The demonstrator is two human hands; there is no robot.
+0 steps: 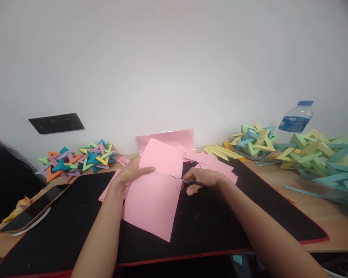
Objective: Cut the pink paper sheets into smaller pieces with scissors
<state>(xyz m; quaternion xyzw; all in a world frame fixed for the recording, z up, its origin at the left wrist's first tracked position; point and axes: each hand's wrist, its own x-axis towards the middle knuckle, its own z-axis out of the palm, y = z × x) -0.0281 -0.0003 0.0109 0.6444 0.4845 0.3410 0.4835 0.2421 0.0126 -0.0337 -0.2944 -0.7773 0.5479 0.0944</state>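
Observation:
A large pink paper sheet (152, 204) is held up over the black mat by my left hand (135, 172), the thumb lying on its face and the fingers behind it. My right hand (201, 179) is closed round the dark handles of a pair of scissors (197, 183). Their blades reach into the sheet from its right edge, along a line across its middle. More pink pieces (213, 164) lie on the mat behind my right hand, and others (111, 187) show to the left, partly hidden by my left hand and the sheet.
Folded paper stars (63, 164) stand at the left, with more star models (255, 141) at the right beside a water bottle (296, 117). Yellow strips (222, 151) lie at the back. A phone (36, 208) rests on the left edge of the red-rimmed mat (66, 227). A pink pack (185, 139) leans against the wall.

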